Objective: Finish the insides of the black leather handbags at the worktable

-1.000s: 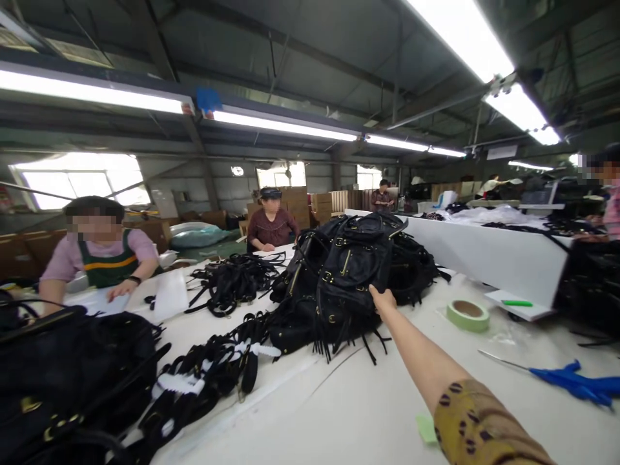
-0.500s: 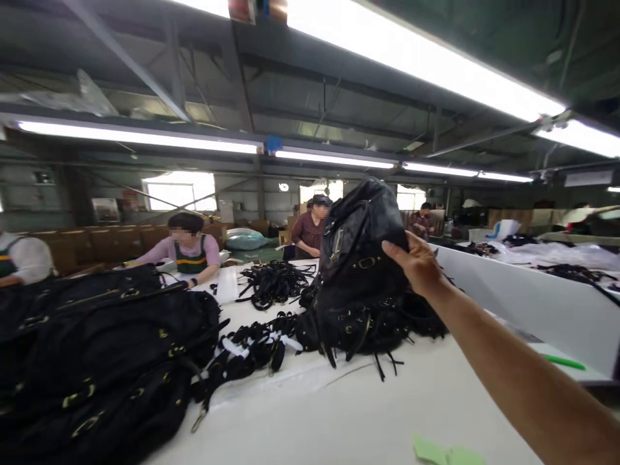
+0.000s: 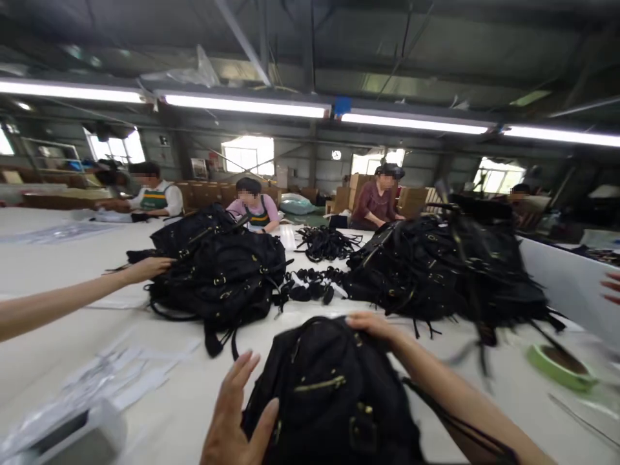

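A black backpack [image 3: 334, 394] with brass-coloured zips and buckles is at the bottom centre, close to me. My left hand [image 3: 237, 413] is at its left side, fingers spread and thumb near the fabric. Over its top edge, my right hand [image 3: 372, 323] has its fingers closed on the fabric. The backpack's lower end is cut off by the frame. Beyond it, black backpacks are heaped on the left [image 3: 217, 271] and on the right [image 3: 411, 271], with black straps [image 3: 327, 242] between the heaps. One black bag at the right is blurred.
Another person's hand [image 3: 157, 266] touches the left heap; a further hand [image 3: 613, 287] shows at the right edge. A green roll [image 3: 562, 368] is on the right, clear plastic pieces [image 3: 121, 374] and a grey object [image 3: 82, 433] on the left. Several people are across the table.
The view has turned left and down. A backpack is now in front of me with both my hands at it. The bag held up by a hand over the right heap is no longer raised there.
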Tool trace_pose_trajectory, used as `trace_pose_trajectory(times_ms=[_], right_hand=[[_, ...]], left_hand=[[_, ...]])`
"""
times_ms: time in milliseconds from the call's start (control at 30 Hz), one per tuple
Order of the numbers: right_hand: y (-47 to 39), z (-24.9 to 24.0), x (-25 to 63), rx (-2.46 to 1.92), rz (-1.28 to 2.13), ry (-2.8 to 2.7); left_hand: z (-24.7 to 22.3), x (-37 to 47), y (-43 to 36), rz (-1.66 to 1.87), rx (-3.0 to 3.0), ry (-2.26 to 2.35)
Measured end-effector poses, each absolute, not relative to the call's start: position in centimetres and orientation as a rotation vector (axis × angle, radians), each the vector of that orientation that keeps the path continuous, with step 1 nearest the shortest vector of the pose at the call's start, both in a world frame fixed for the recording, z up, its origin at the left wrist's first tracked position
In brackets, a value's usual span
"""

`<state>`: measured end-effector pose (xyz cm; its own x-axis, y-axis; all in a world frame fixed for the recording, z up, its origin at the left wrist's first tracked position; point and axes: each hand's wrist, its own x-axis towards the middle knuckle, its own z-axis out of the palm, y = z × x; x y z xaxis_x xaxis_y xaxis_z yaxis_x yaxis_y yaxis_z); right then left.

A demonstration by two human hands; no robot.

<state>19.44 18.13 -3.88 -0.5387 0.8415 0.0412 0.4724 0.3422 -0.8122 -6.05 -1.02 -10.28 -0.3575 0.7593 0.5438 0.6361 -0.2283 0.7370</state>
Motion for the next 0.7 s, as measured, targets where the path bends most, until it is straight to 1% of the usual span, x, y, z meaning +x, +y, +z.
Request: trace_pose_trajectory(times_ms=[67,100,167,233,367,467,567,633,700], right_hand=[[16.3,-9.7,18.6,-1.336,0.985,-2.236],[15.5,-11.8,18.6,-1.413,0.927,-2.262],[14.4,-14.1,19.4,-1.515,0.816,-2.285],[13.5,-13.9,20.9,-1.543,0.736,-2.295],[9.0,-9.8,23.2,-1.423,0.712,-2.368],[3.3,-8.8,23.2,-1.143,0.834,-2.683],[-0.8,-11.2,22.8,-1.118,0.684,-2.987],[-1.8,-13.0,22.8,-1.179,0.561,-3.021],[-1.6,-13.4,23.3,-1.197,0.521,-2.952]], left_hand=[[-13.9,-6.7,-1.8,1.332,1.842,1.961],[-15.7,-7.4,-2.3,1.205,1.904,1.955],[-18.7,-9.0,-3.3,1.024,2.065,1.932],[-20.3,-10.4,-3.9,0.847,2.304,1.855],[-21.3,-11.6,-3.8,0.563,2.732,1.708],[-21.7,-11.6,-3.1,0.561,2.937,1.623],[-21.5,-11.4,-2.2,0.641,3.108,1.471],[-20.7,-11.1,-1.5,0.694,3.211,1.305],[-19.3,-10.9,-0.7,0.72,3.255,1.113]])
